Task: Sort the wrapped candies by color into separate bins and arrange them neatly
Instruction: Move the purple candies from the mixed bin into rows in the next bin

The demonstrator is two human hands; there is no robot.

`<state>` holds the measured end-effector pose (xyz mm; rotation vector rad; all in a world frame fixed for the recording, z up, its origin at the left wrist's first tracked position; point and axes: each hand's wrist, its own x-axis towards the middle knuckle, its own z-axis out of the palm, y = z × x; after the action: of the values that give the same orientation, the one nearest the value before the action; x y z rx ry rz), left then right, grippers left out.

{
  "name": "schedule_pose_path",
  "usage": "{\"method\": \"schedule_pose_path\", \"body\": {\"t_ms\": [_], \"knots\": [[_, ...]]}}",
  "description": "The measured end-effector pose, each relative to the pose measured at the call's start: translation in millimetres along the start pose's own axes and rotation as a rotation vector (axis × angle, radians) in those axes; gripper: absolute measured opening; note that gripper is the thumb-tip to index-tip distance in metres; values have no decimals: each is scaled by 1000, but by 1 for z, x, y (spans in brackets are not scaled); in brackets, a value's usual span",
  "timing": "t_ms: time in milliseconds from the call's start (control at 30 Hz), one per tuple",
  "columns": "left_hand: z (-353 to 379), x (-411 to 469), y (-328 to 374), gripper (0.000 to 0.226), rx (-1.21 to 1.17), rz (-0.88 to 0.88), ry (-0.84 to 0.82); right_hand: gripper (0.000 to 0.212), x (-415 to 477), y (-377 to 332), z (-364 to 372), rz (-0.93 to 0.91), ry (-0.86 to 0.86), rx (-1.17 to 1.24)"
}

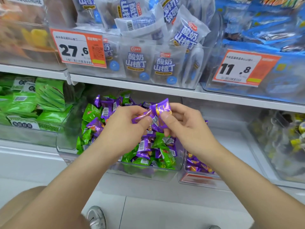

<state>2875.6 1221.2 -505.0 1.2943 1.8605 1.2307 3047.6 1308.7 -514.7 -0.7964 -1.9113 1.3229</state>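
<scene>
- Bare forearms reach in from the bottom edge, and a grey shoe [96, 217] stands on the floor tiles below the mixed bin [148, 173].
- That mixed bin is a clear tub on the lower shelf, with green candies [165, 156] and loose purple candies [145, 147] jumbled together inside.
- Above the mixed bin, the left hand [125, 128] pinches one end of a purple bunch [158, 111] of wrapped candies between thumb and fingers.
- Also above the mixed bin, the right hand [183, 126] grips the same purple bunch, thumb pressed on its front.
- Just right of the mixed bin, a second bin [194, 179] holds purple wrappers.
- Left of the mixed bin lie green packets [49, 100].
- Above the mixed bin, on the upper shelf, stand white-and-blue packets [137, 61] and a price tag [77, 48] reading 27.6.
</scene>
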Motion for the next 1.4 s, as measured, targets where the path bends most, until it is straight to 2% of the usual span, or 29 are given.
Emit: {"method": "schedule_pose_path", "body": {"t_ms": [100, 167, 233, 300, 367, 433, 500, 633, 833, 933, 1067, 1133, 1400], "knots": [[14, -11, 8, 2, 57, 84, 52, 12, -16, -5, -11, -2, 73, -28], [25, -18, 11, 5, 130, 137, 49, 9, -26, -7, -22, 54, 160, -62], [34, -22, 13, 7, 183, 204, 62, 8, -34, -7, -41, 133, 177, -167], [43, -23, 14, 8, 223, 260, 58, 11, -40, 1, -64, 176, 104, -350], [55, -23, 15, 5, 237, 306, 25, 15, -45, 14, -89, 141, -7, -618], [67, -22, 14, 8, 272, 365, -27, 11, -49, 32, -110, 110, -198, -936], [79, -20, 11, 14, 313, 430, -71, 16, -50, 46, -122, 130, -357, -1075], [98, -13, 12, 19, 375, 484, -96, 20, -48, 57, -132, 206, -455, -1026], [113, 2, 10, 21, 524, 489, -108, 18, -48, 48, -147, 125, -364, -927], [121, 2, 9, 21, 553, 492, -66, 17, -50, 44, -154, 147, -401, -865], [132, -2, 8, 23, 625, 558, -18, 24, -50, 54, -154, 243, -597, -944], [136, 0, 6, 24, 647, 584, -29, 31, -48, 60, -153, 327, -655, -907], [146, 8, 4, 23, 650, 592, -73, 29, -40, 77, -148, 480, -686, -771]]}}
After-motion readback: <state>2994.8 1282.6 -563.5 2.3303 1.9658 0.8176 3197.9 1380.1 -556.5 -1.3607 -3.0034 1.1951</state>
